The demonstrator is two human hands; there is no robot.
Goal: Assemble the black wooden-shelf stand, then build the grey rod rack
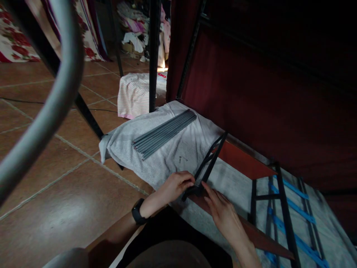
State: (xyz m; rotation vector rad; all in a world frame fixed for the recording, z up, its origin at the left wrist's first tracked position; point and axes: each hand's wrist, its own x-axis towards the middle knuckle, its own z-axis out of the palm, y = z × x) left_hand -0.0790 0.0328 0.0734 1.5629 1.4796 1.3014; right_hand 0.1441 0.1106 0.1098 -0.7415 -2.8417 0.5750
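A dark metal frame [213,160] with reddish-brown boards [242,160] lies on a grey cloth in front of me. My left hand [180,184], with a black band at its wrist, is closed in a pinch at the frame's near corner; whatever sits between its fingertips is too small to make out. On the other side of that corner, my right hand [224,214] has its fingers stretched out, the index fingertip touching the frame. Small metal pins or screws [182,159] rest on the cloth just beyond. Further off lies a bundle of grey metal rods [166,132].
The grey cloth [122,145] covers a low surface. Dark frame parts with blue strips [298,212] lie at right. A curved grey tube [69,70] crosses the left foreground. Dark posts [154,56], a cloth-covered box [134,93] and a dark red curtain [251,93] stand behind.
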